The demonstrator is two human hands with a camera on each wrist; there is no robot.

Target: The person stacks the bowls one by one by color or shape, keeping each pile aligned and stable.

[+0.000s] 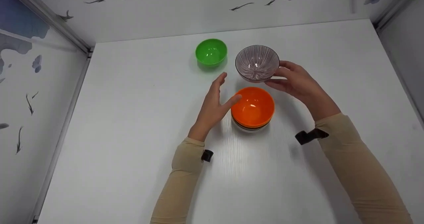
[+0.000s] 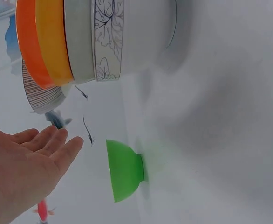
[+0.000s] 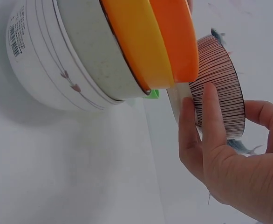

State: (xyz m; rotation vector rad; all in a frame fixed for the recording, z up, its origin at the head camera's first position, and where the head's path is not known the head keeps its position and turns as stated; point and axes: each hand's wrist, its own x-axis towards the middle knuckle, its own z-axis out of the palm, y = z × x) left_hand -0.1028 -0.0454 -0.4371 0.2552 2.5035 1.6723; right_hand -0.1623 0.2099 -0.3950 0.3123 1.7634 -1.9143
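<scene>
My right hand (image 1: 294, 81) grips a striped bowl (image 1: 257, 63) by its right side, thumb at the rim and fingers along the outer wall and base. That bowl is raised off the table, beyond a stack of bowls topped by an orange bowl (image 1: 252, 107). Under the orange one, the right wrist view shows a yellow bowl (image 3: 139, 42), a grey-green bowl (image 3: 92, 42) and a white patterned bowl (image 3: 38, 60). Beside the stack on the left, my left hand (image 1: 214, 108) is held with fingers extended and nothing in it, its thumb overlapping the orange rim in the head view.
A green bowl (image 1: 211, 52) stands upright at the back of the white table (image 1: 126, 124), left of the striped bowl. Panels with fish and petal prints (image 1: 159, 12) enclose the table at the back and sides.
</scene>
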